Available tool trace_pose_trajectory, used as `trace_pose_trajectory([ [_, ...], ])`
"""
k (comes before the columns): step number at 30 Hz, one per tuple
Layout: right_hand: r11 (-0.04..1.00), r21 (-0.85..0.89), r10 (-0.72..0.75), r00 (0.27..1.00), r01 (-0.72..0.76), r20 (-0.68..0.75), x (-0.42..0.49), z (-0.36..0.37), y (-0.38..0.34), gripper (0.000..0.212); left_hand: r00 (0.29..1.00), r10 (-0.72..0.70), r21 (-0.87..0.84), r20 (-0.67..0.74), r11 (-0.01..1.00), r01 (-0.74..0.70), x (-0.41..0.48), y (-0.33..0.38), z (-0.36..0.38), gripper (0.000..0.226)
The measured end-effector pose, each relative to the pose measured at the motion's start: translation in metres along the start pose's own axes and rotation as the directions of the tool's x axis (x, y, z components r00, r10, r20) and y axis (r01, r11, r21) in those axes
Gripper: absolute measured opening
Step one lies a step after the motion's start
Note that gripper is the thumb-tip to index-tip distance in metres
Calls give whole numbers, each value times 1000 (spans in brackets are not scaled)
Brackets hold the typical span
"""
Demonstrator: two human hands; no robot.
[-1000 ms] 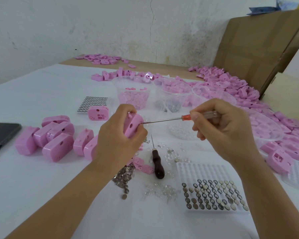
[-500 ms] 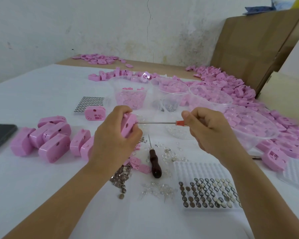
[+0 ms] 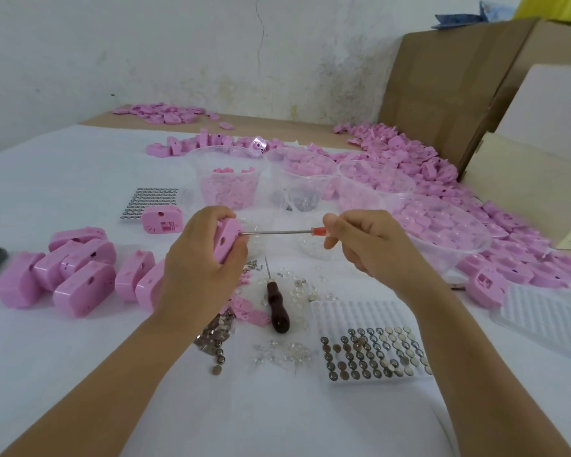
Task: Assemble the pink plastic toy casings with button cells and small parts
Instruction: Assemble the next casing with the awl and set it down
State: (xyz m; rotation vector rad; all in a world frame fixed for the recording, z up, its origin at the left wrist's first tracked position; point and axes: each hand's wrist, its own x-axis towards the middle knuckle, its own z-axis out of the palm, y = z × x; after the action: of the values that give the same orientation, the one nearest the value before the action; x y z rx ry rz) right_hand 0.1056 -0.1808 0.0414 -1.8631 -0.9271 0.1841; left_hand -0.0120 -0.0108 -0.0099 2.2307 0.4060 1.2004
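Soft even light, wide-angle edge distortion

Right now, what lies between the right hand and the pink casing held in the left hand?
The screwdriver bridges it, tip at the casing, seen in the head view.

Pink casing [image 3: 227, 239] held on edge, screwdriver [image 3: 279, 231] tip against its face

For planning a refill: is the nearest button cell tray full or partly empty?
Partly empty. The button cell tray shows bare pockets in its far rows; only the near rows hold cells.
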Motion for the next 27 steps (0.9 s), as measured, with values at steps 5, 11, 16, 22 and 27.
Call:
trace_pose_trajectory([
  [5, 1000, -4, -13, 993, 13, 119, -1, 3, 0, 6, 1000, -12, -14, -4, 1000, 11, 1, 1, 0, 22],
  [11, 991, 45, -127, 992, 127, 16, -2, -2, -3, 14, 1000, -21, 16, 12, 1000, 20, 0, 3, 1, 24],
  [16, 1000, -29, 6, 999, -5, 42, 1, 4, 2, 37, 999, -48, 6, 16, 999, 48, 0, 4, -3, 25],
  [22, 997, 60, -53, 990, 46, 131, -2, -18, -10, 6, 999, -44, -27, 24, 999, 45, 7, 19, 5, 23],
  [27, 989, 81, -126, 992, 125, 4, 3, -40, -12, 12, 999, 4, -40, 50, 999, -2, 17, 29, 20, 22],
])
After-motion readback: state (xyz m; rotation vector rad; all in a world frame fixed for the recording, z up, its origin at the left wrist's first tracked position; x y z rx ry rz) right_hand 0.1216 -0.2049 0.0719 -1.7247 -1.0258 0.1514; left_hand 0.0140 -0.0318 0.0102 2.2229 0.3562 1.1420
